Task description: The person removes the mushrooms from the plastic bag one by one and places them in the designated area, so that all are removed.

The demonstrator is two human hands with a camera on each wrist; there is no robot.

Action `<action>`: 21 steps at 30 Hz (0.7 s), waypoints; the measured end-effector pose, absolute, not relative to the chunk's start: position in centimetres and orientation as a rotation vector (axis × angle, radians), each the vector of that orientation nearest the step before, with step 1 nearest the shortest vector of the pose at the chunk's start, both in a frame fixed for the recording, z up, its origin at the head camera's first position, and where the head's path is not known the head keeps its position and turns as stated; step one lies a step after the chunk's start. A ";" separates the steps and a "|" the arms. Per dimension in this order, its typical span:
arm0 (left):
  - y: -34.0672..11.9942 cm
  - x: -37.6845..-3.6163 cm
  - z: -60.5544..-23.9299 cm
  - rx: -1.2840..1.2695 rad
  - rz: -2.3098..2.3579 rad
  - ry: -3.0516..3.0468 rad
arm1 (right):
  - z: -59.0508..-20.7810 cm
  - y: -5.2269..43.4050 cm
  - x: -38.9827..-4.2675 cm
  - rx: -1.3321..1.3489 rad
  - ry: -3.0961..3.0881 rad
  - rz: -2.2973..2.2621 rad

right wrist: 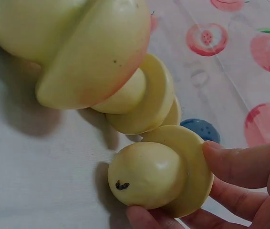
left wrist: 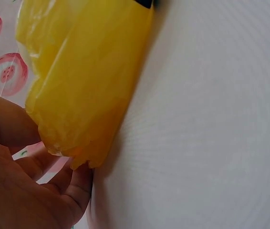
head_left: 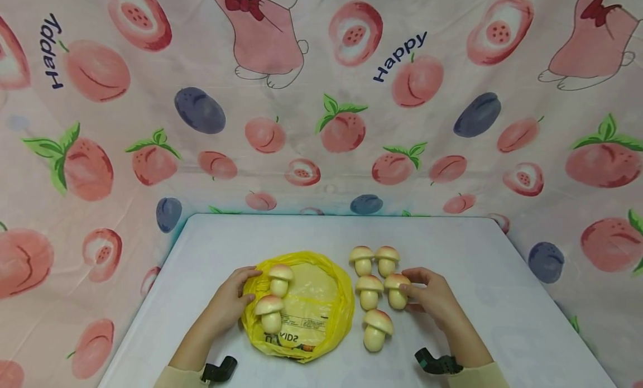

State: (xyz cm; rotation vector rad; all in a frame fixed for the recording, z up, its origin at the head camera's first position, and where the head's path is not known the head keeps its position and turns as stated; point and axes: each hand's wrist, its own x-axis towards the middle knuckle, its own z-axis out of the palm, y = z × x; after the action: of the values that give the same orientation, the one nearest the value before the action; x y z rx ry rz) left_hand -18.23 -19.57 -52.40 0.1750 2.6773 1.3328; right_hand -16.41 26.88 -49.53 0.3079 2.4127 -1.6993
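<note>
A crumpled yellow plastic bag (head_left: 313,312) lies on the white table (head_left: 482,276), with two toy mushrooms (head_left: 279,278) (head_left: 270,313) resting on its left part. My left hand (head_left: 249,284) grips the bag's left edge; the left wrist view shows that edge (left wrist: 87,76) held between thumb and fingers (left wrist: 58,191). Several more cream, pink-capped mushrooms stand to the right of the bag. My right hand (head_left: 408,284) pinches one mushroom (head_left: 397,292) by its cap. In the right wrist view this mushroom (right wrist: 154,176) lies on its side between my fingers (right wrist: 240,162) and thumb.
Two loose mushrooms (head_left: 361,259) (head_left: 387,259) stand behind the held one, one (head_left: 369,291) beside it and one (head_left: 377,329) nearer me. A cloth backdrop (head_left: 321,109) printed with fruit surrounds the table. Bare tabletop lies along the back and right.
</note>
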 end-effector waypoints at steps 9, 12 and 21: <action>-19.5 -18.2 -52.4 0.185 1.347 2.670 | -50.1 26.8 -16.7 0.341 2.387 -1.705; -19.5 -18.2 -52.4 0.184 1.341 2.673 | -50.2 26.9 -16.7 0.344 2.385 -1.708; -19.6 -18.3 -52.5 0.179 1.331 2.678 | -50.1 27.0 -16.5 0.346 2.376 -1.732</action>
State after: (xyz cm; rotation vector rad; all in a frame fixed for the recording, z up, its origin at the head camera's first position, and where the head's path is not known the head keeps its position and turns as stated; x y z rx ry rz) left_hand -18.30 -19.58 -52.49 0.1789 2.6784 1.3308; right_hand -16.52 27.03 -50.12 0.3463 2.3761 -1.7317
